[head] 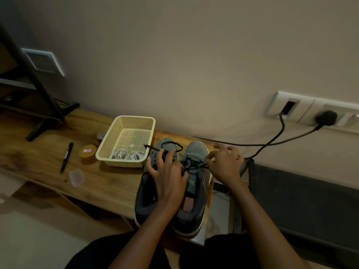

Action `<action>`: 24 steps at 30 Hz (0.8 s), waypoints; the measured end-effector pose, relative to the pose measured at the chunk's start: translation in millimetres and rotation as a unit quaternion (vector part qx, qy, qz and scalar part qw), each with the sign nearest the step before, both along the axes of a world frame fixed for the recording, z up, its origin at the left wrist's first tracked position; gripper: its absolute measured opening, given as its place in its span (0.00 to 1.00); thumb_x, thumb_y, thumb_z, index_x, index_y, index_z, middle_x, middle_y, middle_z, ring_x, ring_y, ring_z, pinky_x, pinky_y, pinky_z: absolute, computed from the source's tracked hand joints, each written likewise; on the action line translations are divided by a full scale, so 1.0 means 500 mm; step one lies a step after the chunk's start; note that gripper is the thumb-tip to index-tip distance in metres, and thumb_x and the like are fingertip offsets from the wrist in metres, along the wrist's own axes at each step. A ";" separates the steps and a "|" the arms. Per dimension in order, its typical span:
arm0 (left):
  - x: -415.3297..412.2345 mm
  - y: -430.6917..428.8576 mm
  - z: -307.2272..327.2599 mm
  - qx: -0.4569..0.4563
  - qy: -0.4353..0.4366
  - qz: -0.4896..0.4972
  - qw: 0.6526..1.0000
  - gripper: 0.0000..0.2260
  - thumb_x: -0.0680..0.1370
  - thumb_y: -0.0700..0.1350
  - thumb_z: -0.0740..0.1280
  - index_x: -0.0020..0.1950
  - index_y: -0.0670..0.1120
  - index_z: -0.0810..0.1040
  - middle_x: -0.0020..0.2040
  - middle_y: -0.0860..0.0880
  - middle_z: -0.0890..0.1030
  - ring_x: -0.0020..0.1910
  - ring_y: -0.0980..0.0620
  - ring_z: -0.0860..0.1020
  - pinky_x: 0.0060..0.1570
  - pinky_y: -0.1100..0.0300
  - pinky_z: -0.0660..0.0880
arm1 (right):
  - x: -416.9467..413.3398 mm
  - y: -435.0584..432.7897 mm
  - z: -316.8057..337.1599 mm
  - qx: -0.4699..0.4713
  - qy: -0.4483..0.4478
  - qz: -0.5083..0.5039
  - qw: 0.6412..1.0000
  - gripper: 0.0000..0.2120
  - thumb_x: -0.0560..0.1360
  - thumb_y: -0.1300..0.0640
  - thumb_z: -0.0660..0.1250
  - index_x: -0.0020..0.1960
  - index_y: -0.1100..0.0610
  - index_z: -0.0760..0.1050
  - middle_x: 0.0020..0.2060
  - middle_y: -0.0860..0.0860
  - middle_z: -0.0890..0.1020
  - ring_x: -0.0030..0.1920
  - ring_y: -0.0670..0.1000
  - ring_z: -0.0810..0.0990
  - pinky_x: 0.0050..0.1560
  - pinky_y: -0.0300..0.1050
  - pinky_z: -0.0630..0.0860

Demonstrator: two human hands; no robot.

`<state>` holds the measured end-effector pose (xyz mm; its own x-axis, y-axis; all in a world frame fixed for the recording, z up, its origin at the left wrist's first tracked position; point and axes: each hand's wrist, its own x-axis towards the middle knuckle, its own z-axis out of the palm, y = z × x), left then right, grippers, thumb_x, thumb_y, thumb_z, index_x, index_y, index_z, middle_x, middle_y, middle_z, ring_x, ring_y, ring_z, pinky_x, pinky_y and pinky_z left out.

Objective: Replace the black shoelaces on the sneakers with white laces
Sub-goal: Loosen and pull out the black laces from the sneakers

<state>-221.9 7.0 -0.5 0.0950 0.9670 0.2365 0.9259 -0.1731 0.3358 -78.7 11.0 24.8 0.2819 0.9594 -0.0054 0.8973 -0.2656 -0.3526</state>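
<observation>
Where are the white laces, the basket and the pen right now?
white laces [122, 155]: head view, on the coiled bundle lying in the basket.
basket [124, 163]: head view, on its near wall.
pen [66, 157]: head view, on the middle of the barrel.

We see a wooden table [108, 183] against the wall. On it lie a black pen [67, 157], a round orange tin [87, 151] just beside it, and a clear plastic case [76, 177] nearer us. A black stand [52, 122] rests at the far left. A black plug [326, 118] sits in the wall socket panel [307, 107].
</observation>
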 end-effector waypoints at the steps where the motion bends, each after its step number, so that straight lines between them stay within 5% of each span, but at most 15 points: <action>1: -0.001 0.000 -0.001 -0.001 0.002 0.002 1.000 0.07 0.73 0.51 0.69 0.47 0.49 0.82 0.72 0.53 0.67 0.74 0.47 0.54 0.67 0.44 0.40 | -0.008 0.003 -0.001 0.006 -0.002 0.022 1.000 0.09 0.76 0.51 0.63 0.51 0.50 0.81 0.70 0.47 0.65 0.71 0.58 0.54 0.68 0.57 0.53; 8: -0.001 -0.001 -0.001 -0.012 0.001 0.005 1.000 0.09 0.74 0.52 0.68 0.50 0.48 0.81 0.73 0.53 0.65 0.75 0.47 0.53 0.68 0.43 0.41 | -0.061 0.006 -0.008 -0.037 -0.029 0.105 0.993 0.07 0.74 0.52 0.64 0.46 0.52 0.80 0.71 0.46 0.64 0.73 0.58 0.49 0.70 0.62 0.48; 13: -0.003 0.000 -0.001 -0.003 -0.024 0.013 1.000 0.06 0.73 0.50 0.70 0.46 0.48 0.82 0.71 0.53 0.68 0.74 0.47 0.55 0.67 0.43 0.40 | -0.019 0.002 0.008 0.022 -0.015 0.046 0.999 0.07 0.74 0.53 0.65 0.45 0.54 0.81 0.65 0.45 0.70 0.69 0.55 0.57 0.68 0.60 0.53; 17: -0.003 0.001 -0.007 0.013 -0.039 0.008 0.999 0.05 0.71 0.47 0.73 0.41 0.47 0.82 0.69 0.51 0.72 0.73 0.45 0.59 0.67 0.42 0.43 | 0.019 -0.008 0.008 -0.032 0.009 -0.011 0.999 0.07 0.74 0.52 0.66 0.45 0.55 0.80 0.63 0.48 0.73 0.68 0.57 0.60 0.67 0.59 0.54; 24: -0.005 0.003 -0.009 0.004 -0.029 0.012 0.999 0.06 0.72 0.49 0.71 0.43 0.47 0.82 0.70 0.53 0.69 0.74 0.47 0.56 0.68 0.42 0.43 | -0.053 0.006 -0.001 -0.025 -0.024 0.079 0.996 0.09 0.75 0.52 0.63 0.49 0.49 0.82 0.74 0.44 0.60 0.74 0.58 0.46 0.70 0.66 0.42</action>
<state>-224.5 8.3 -4.9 0.0571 0.9669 0.2488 0.9085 -0.1537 0.3887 -105.0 14.2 24.3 0.1287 0.9907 -0.0435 0.9450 -0.1358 -0.2976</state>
